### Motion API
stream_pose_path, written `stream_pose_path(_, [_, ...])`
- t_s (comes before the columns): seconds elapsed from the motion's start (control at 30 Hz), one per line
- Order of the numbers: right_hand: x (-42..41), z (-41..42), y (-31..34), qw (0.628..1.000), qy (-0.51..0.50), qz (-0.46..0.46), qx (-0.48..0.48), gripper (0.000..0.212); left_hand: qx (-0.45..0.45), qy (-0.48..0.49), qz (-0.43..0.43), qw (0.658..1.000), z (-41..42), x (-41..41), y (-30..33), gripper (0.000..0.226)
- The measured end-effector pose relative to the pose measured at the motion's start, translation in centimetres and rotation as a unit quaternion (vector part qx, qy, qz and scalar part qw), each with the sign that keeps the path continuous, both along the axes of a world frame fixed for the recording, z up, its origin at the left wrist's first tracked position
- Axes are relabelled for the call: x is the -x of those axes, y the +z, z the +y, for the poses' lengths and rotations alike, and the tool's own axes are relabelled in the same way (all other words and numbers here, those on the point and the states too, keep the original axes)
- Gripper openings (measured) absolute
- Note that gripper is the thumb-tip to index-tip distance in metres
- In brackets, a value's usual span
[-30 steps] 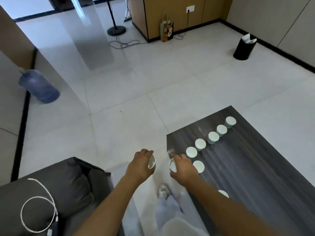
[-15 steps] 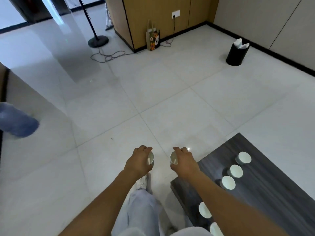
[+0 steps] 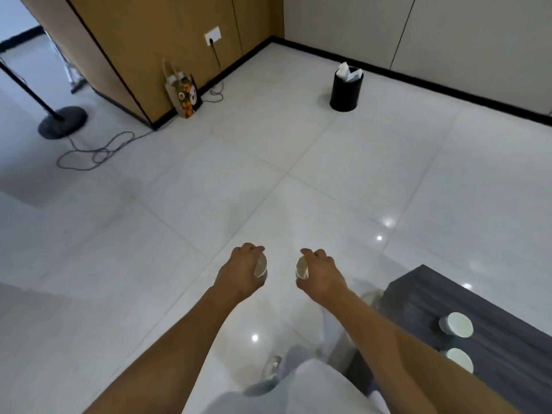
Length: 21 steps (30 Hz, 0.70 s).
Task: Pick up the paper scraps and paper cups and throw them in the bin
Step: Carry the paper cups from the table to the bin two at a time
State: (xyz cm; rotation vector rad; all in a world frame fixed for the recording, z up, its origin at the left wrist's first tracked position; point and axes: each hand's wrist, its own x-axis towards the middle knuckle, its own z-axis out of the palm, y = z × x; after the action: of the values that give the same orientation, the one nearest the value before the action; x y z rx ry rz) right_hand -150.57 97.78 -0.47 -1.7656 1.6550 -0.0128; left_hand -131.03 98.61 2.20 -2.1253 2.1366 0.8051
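Carrying step: left hand grips a cup, right hand grips another. Bin at one o'clock, well apart; next, walk over and drop both in

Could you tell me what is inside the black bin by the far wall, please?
White paper pieces stick up above the rim of the round black bin. Its dark wall hides whatever lies lower inside, so the rest of its contents cannot be seen.
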Motion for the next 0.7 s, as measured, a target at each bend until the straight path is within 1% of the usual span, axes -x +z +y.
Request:
stream_pose_path(0.17, [-0.3,-9.6,-0.4,0.999,-0.039,0.014,0.003,0.064,-0.014,-0.039,0.007,0.999,-10.9,-0.5,-0.9,0.065])
stream_pose_path(0.27, [0.2,-16.8,-0.8,0.998,-0.054,0.02,0.004,0.066,-0.02,-0.059,0.012,0.998,-18.6,0.2,-1.8,0.066])
stream_pose_path(0.43, [1.9,-29.6,-0.7,0.997,-0.065,0.026,0.018,0.066,-0.011,-0.06,0.027,0.998,-32.1,2.5,-2.0,0.067])
stream_pose_path(0.7, [3.7,-48.2,0.7,0.996,-0.074,0.039,0.023,0.067,-0.002,-0.069,0.039,0.997,-51.1,4.2,-0.6,0.066])
